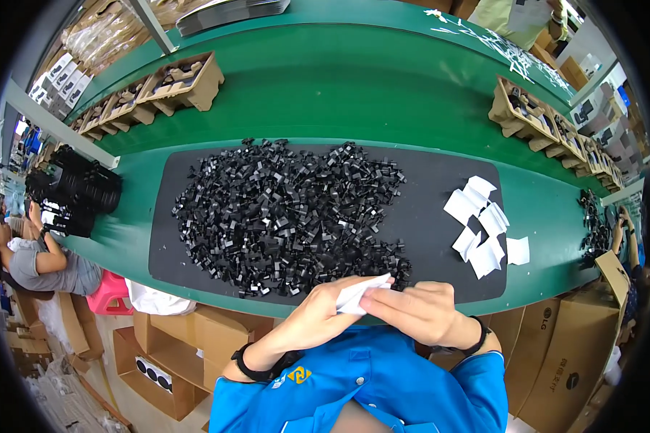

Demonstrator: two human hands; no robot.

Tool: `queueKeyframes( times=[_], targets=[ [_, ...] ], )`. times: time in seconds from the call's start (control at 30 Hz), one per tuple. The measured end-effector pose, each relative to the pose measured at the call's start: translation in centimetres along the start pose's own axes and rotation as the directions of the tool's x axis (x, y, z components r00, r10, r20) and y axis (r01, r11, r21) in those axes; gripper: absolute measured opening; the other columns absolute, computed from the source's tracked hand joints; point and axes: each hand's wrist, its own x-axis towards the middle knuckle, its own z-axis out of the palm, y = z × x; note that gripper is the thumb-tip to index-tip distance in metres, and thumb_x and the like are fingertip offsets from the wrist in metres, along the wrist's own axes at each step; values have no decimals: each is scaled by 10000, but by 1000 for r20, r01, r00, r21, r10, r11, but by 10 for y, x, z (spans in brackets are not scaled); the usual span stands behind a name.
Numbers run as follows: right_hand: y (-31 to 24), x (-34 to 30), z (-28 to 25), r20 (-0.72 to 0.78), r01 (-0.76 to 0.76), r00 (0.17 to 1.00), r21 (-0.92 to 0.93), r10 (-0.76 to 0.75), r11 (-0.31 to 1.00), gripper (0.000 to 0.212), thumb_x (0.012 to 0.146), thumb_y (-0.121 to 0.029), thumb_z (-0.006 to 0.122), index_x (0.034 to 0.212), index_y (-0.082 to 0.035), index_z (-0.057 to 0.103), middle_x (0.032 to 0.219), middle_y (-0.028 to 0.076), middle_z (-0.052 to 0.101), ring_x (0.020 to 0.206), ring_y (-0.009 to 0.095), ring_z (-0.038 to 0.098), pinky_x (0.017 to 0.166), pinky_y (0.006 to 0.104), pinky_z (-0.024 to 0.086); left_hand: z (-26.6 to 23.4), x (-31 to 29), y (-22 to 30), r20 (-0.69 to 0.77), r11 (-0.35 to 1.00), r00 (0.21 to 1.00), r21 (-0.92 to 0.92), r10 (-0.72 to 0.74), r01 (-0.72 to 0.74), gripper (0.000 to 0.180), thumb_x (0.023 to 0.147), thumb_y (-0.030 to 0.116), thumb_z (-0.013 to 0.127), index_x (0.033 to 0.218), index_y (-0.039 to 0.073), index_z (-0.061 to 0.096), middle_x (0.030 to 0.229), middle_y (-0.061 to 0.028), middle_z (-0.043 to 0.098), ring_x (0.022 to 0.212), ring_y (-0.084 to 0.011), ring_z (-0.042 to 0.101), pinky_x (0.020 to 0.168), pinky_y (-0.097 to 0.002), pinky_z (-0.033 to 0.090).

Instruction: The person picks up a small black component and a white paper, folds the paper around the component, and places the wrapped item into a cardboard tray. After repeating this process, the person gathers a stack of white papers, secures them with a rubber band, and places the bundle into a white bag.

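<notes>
Close to my body, at the front edge of the workbench, both hands hold a small white folded paper (352, 296). My left hand (321, 309) grips its left side. The fingers of my right hand (417, 312) are closed on its right side, near the upper corner. Just beyond lies a wide heap of small black plastic parts (282, 216), spread over a dark grey mat (430, 173). Several folded white papers (480, 234) lie loosely on the right of the mat, one of them past its edge.
Moulded pulp trays (184, 79) with dark items stand at the back left, and similar pulp trays (527, 119) at the back right. Black coiled cables (76, 187) are piled at the left end, by another person (47, 263). White strips (513, 54) lie on the upper shelf. Cardboard boxes (567, 353) stand below.
</notes>
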Motion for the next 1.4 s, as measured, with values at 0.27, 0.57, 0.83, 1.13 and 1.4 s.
queueKeyframes(
  times=[0.27,0.57,0.83,1.13,1.4],
  targets=[
    [-10,15,-19,419,-491,864,568,281,660,215,790,-36,679,1001,-25,639,824,125,684,613,276,665,474,311,537,-11,-6,11,94,946,995,320,13,-43,400,659,117,792,1030,27,673,954,-95,681,852,-224,649,764,-323,511],
    [-6,42,-7,748,-547,660,414,72,728,145,890,-161,606,972,-42,591,862,95,669,577,277,635,469,320,516,-25,-19,2,115,973,979,181,-169,146,466,688,255,765,1083,36,650,950,-122,679,879,-268,672,787,-338,511],
    [34,67,34,406,-575,816,485,412,659,100,822,-105,692,905,-51,680,861,63,660,595,164,624,500,263,489,-63,-51,-1,-220,910,975,407,10,82,336,619,105,826,924,45,697,858,-79,688,809,-195,664,705,-304,521],
    [66,73,104,495,-362,848,277,191,890,230,777,-267,726,840,-65,637,810,46,605,617,230,614,537,340,488,-70,-58,-2,-245,955,960,291,133,-59,326,633,43,777,947,34,689,907,-78,692,820,-205,653,747,-316,518],
    [68,86,62,700,-798,586,411,408,441,116,809,-107,704,887,-22,713,765,67,677,615,128,669,500,255,501,-68,-50,-2,-276,964,952,262,131,-56,314,636,24,820,920,35,687,897,-81,693,789,-164,656,704,-272,521]
  ],
)
